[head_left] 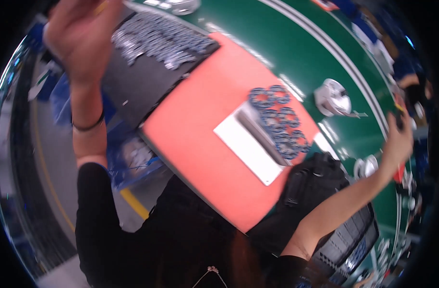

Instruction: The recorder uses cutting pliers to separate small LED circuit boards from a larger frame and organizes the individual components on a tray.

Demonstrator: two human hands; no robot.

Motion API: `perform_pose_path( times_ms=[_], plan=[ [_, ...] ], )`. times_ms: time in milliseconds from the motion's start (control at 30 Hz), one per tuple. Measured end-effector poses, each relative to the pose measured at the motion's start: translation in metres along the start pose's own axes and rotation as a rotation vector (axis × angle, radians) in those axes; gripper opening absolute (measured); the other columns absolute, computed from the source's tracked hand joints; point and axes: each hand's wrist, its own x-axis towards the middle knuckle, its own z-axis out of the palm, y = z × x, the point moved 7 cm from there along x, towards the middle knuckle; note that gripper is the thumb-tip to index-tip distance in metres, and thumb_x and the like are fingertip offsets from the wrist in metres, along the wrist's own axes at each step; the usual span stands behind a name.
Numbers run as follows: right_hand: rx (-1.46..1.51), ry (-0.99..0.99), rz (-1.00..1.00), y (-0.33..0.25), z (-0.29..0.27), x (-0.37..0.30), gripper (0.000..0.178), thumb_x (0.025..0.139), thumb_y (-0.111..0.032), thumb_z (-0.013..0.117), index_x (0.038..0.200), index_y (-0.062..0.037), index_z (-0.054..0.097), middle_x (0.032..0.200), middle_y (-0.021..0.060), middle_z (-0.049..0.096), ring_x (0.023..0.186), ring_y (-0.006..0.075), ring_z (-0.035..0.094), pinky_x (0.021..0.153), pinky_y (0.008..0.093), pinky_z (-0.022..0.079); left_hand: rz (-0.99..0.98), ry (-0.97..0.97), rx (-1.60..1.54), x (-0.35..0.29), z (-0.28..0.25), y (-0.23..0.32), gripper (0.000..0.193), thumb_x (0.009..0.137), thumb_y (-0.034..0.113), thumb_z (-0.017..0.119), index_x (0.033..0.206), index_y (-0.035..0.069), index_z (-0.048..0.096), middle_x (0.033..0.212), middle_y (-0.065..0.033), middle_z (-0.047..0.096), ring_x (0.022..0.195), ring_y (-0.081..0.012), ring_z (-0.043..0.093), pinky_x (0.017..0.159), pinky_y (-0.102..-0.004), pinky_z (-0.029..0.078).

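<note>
My left hand (82,43) is raised at the upper left, over the dark tray's left end. Its fingers are blurred and partly cut off by the upper edge; a yellow patch shows near them. My right hand (399,139) reaches out to the far right, past the white roll. Something dark and a yellow-orange bit show at its fingers, too blurred to tell whether they are held. Between the arms, several dark ring-shaped parts (275,121) lie on an orange-pink mat (190,125), beside a white flat piece (250,149) with a grey strip along it.
A dark tray (133,86) carries rows of small metallic parts (162,38). A white roll (332,97) stands on the green bench (258,29). A black bag (315,173) and a dark crate (354,240) sit by my right arm. Blue plastic bags (133,158) hang at left.
</note>
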Motion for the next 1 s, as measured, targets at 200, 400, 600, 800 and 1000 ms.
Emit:
perform_pose_path(
  times_ms=[200, 400, 600, 800, 1000],
  plan=[
    [0.804, 0.197, 0.592, -0.047, -0.092, -0.049, 0.052, 0.085, -0.022, 0.077, 0.127, 0.0054, 0.062, 0.118, 0.0145, 0.068, 0.099, 0.0199, 0.066, 0.086, 0.0301, 0.056, -0.869, 0.137, 0.239, -0.195, -0.225, -0.037, 0.012, 0.098, 0.01, 0.063, 0.089, 0.002, 0.065, 0.092, -0.0076, 0.071, 0.084, -0.0135, 0.066, 0.086, -0.0289, 0.052],
    [1.005, 0.341, 0.732, -0.084, -0.092, -0.082, 0.043, 0.088, -0.015, 0.074, 0.123, 0.0069, 0.063, 0.111, 0.0115, 0.071, 0.095, 0.0159, 0.066, 0.082, 0.0276, 0.054, -1.708, 0.151, 0.108, -0.501, -0.298, -0.064, 0.01, 0.096, 0.011, 0.063, 0.096, 0.001, 0.065, 0.094, -0.0145, 0.073, 0.083, -0.0196, 0.071, 0.078, -0.0342, 0.06],
    [1.042, 0.262, 0.735, -0.107, -0.081, -0.088, 0.037, 0.09, -0.014, 0.073, 0.122, 0.0029, 0.066, 0.1, 0.0062, 0.071, 0.089, 0.0103, 0.062, 0.077, 0.0233, 0.046, -2.085, 0.607, -0.108, -0.626, -0.27, -0.086, 0.019, 0.09, 0.008, 0.07, 0.107, 0.002, 0.063, 0.1, -0.0153, 0.071, 0.084, -0.0223, 0.07, 0.07, -0.038, 0.063],
    [1.047, 0.279, 0.759, -0.085, -0.079, -0.095, 0.037, 0.091, -0.007, 0.069, 0.126, 0.0042, 0.062, 0.111, 0.0091, 0.068, 0.096, 0.0145, 0.063, 0.083, 0.0267, 0.048, -1.661, 0.335, 0.316, -0.503, -0.291, -0.138, 0.016, 0.096, 0.009, 0.062, 0.11, 0.003, 0.066, 0.095, -0.0083, 0.066, 0.07, -0.0158, 0.065, 0.053, -0.0278, 0.057],
    [1.28, 0.233, 0.703, -0.098, -0.059, -0.089, 0.041, 0.092, 0.006, 0.062, 0.132, 0.0017, 0.056, 0.121, 0.008, 0.063, 0.099, 0.0143, 0.061, 0.092, 0.0273, 0.049, -0.788, 0.554, 0.251, -0.204, -0.201, -0.047, 0.018, 0.1, 0.001, 0.049, 0.109, -0.004, 0.064, 0.098, -0.0129, 0.066, 0.074, -0.0146, 0.064, 0.07, -0.0281, 0.056]
  ],
)
